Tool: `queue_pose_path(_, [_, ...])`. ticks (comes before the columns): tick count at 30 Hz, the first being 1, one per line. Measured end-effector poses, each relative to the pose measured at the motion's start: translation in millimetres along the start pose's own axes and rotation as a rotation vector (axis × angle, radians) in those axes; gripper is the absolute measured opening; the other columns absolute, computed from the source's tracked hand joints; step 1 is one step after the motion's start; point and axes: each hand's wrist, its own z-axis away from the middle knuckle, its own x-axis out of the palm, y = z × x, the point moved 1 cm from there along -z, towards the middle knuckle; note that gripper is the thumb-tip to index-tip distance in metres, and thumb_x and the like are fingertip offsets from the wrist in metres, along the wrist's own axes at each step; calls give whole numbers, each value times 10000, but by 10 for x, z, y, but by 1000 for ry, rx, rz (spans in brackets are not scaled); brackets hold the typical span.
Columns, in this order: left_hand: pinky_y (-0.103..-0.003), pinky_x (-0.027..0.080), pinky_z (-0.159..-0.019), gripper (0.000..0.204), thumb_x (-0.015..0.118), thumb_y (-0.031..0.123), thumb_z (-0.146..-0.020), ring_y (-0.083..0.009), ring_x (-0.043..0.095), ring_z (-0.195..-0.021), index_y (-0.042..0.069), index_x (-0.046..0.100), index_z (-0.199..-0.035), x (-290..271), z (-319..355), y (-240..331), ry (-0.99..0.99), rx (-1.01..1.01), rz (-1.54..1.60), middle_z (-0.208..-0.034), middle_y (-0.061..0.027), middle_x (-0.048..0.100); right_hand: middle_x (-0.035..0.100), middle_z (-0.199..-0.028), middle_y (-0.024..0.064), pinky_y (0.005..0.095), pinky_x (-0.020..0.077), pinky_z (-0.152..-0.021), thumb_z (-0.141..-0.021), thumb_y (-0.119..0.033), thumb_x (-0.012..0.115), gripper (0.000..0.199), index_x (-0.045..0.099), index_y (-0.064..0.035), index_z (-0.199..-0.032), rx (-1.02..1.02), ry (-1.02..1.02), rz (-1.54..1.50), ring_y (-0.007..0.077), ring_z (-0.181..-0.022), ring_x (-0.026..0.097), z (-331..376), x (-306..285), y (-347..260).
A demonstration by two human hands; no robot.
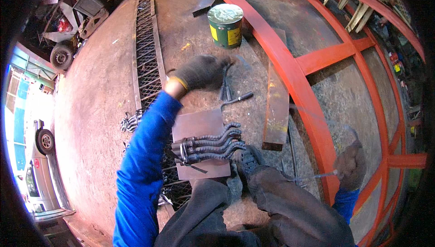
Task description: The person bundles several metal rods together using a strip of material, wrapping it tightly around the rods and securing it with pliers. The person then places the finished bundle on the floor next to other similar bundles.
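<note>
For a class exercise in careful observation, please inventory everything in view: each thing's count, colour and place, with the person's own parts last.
bent ribbed bars: several, dark grey, bundled on the plate
plate: one, pinkish grey, before the knees
dark rods: a few, dark, beside the left hand
second bundle: one, grey, left of the left sleeve
bucket: one, green and yellow, silver lid, top centre
frame: one, red, right
beam: one, brownish grey, beside the frame
grating: one, dark, left of centre
chairs: uncountable, cream, upper right
loose-looking wheel: one, black, upper left
vehicle: one, pale, left edge
clutter: uncountable, mixed, edges
floor: one, brown, throughout
sleeves: two, blue, lower left and right
legs: two, dark-trousered, bottom
left hand: one, dark-gloved, centre
right hand: one, brownish, lower right
</note>
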Motion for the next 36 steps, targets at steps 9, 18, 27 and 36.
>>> queue_pose_path(9, [-396,505,-850,449,652,347,-898,-356,639,-1008,18,604,-1199,-605,651,1910,160,102,751,-1167,-237,610,617,-774,85,312,521,-583,-840,-61,684,119,609,0,-910,312,9,560,176,-636,612,-580,1270,279])
queue_pose_path(18, [-281,456,-636,289,512,264,-1011,-141,601,-725,-4,604,-1067,-374,1286,2159,-177,-758,1644,-779,-39,622,643,-797,57,287,519,-652,-798,-168,790,265,625,-43,-963,-104,-130,1070,137,-735,636,-1267,1563,812])
queue_pose_path(27, [-210,459,-546,258,466,246,-1031,-94,579,-630,25,599,-1048,40,1517,1806,-81,-946,1844,-784,-22,608,632,-1175,138,493,384,-1046,-781,-223,728,515,598,-121,-1269,-439,-930,1315,312,-1190,539,-1840,1357,1638])
queue_pose_path(36, [-201,494,-573,256,435,233,-1032,-104,587,-671,13,557,-1076,274,1580,1876,49,-1081,2423,-847,-49,607,605,-1248,111,358,412,-1051,-965,-158,550,373,527,-39,-1318,377,-663,454,204,-1197,542,-1708,757,2448])
